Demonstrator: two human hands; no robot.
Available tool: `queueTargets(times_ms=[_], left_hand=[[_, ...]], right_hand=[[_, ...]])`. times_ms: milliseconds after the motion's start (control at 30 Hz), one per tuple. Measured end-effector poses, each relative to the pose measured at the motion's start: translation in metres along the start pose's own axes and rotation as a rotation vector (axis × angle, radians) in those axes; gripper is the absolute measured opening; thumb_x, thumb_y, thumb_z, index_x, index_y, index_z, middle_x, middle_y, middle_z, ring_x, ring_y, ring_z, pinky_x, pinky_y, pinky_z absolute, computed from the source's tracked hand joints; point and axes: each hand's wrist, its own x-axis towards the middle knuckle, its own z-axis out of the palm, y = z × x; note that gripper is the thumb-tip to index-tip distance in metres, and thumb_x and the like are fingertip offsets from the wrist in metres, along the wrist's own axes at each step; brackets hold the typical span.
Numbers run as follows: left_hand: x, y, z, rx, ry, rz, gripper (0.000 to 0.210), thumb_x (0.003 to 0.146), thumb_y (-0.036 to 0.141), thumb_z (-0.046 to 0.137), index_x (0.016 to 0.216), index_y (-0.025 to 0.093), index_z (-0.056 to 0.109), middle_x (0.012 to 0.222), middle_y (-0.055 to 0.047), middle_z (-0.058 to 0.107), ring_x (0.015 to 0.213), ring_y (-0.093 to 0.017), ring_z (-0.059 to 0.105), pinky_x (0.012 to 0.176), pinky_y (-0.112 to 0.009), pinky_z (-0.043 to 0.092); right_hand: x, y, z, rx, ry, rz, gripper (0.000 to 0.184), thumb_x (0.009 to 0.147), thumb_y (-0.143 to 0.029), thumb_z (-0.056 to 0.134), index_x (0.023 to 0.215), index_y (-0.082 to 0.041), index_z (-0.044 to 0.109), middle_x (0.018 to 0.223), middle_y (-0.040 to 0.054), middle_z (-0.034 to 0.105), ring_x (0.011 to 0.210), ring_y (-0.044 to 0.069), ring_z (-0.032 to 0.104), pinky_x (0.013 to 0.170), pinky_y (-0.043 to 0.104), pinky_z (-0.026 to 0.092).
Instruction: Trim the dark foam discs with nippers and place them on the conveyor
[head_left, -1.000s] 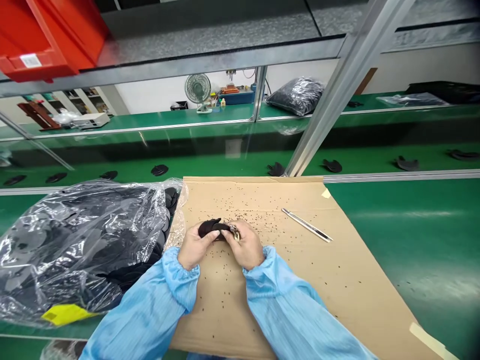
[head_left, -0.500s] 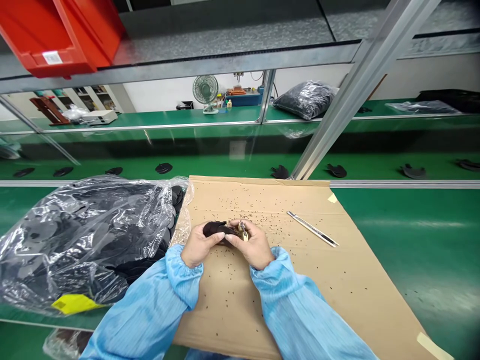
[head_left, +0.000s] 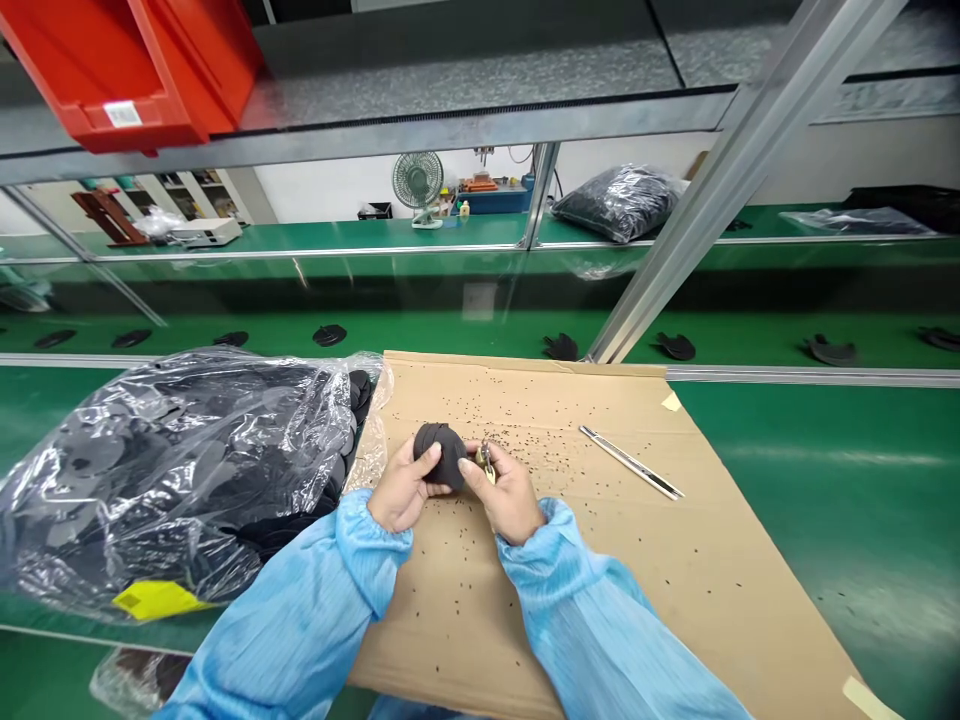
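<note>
Both hands meet above a cardboard sheet [head_left: 600,570]. My left hand [head_left: 403,487] is closed on a stack of black rounded pads [head_left: 442,455], thumb on the face. My right hand [head_left: 510,492] touches the pads' right edge with its thumb tip and holds a small metal tool [head_left: 486,460] with brass-coloured parts against the fingers. The tool's exact kind is hidden by the hand. Small dark bits [head_left: 540,450] lie scattered on the cardboard around the hands. A slim utility knife [head_left: 631,462] rests to their right.
A clear plastic bag [head_left: 165,470] full of black pads lies left, a yellow tag [head_left: 159,599] at its front. Behind, black pieces [head_left: 329,335] sit spaced along a green belt [head_left: 420,340]. A metal post [head_left: 675,240] slants up at right; a red bin [head_left: 142,80] hangs upper left.
The black pads have turned from edge-on so that their flat round face shows. My left hand has rolled with them; the right still holds the metal tool.
</note>
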Motion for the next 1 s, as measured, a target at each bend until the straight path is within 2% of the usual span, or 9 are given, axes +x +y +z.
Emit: queueTargets(times_ms=[67,167,333,500,700,1000], left_hand=[[0.0021,0.0012,-0.0015,-0.006,0.029,-0.053,0.044,0.069,0.040,0.076,0.099,0.017,0.055,0.078,-0.001,0.060,0.056,-0.009,0.055,0.041,-0.018,0.042],[0.0026,0.0006,-0.0029,0.004,-0.008,-0.093,0.047,0.068,0.042,0.076,0.100,0.018,0.051,0.071,0.003,0.053,0.047,-0.006,0.048,0.035,-0.016,0.034],[-0.0020,0.0011,-0.0028,-0.013,-0.166,-0.118,0.048,0.070,0.039,0.075,0.105,0.019,0.050,0.075,0.003,0.050,0.050,-0.005,0.048,0.038,-0.015,0.034],[-0.0019,0.0017,-0.0063,-0.091,-0.148,-0.194,0.042,0.070,0.037,0.076,0.100,0.016,0.054,0.077,0.002,0.052,0.049,-0.003,0.045,0.038,-0.013,0.031],[0.0005,-0.0029,-0.0101,-0.128,-0.210,-0.225,0.038,0.073,0.039,0.073,0.098,0.015,0.057,0.073,0.001,0.053,0.048,-0.004,0.047,0.037,-0.013,0.033],[-0.0029,-0.0005,-0.0069,-0.205,-0.253,-0.278,0.032,0.073,0.036,0.074,0.090,0.014,0.058,0.066,0.001,0.052,0.048,-0.006,0.047,0.034,-0.012,0.031]], right_hand=[[-0.0010,0.0008,0.0006,-0.026,-0.032,-0.071,0.022,0.084,-0.036,0.059,0.099,-0.019,0.062,0.090,0.0048,0.065,0.080,0.019,0.061,0.076,0.032,0.050],[-0.0018,-0.0004,0.0012,-0.080,-0.029,-0.151,0.013,0.085,-0.029,0.058,0.094,-0.020,0.062,0.093,0.0055,0.065,0.085,0.020,0.061,0.079,0.033,0.049],[-0.0030,-0.0046,0.0021,-0.127,-0.008,-0.242,0.008,0.086,-0.023,0.055,0.092,-0.021,0.060,0.093,0.0064,0.064,0.088,0.020,0.061,0.081,0.034,0.050],[-0.0035,-0.0054,0.0021,-0.174,-0.023,-0.323,0.012,0.088,-0.020,0.054,0.097,-0.021,0.061,0.097,0.0076,0.066,0.092,0.020,0.062,0.084,0.035,0.051],[-0.0031,-0.0039,0.0022,-0.224,0.001,-0.427,0.014,0.089,-0.016,0.053,0.098,-0.021,0.062,0.097,0.0077,0.066,0.093,0.019,0.062,0.083,0.034,0.052],[-0.0055,-0.0025,0.0033,-0.301,0.000,-0.479,0.017,0.090,-0.016,0.050,0.102,-0.021,0.061,0.102,0.0085,0.066,0.097,0.020,0.062,0.085,0.036,0.053]])
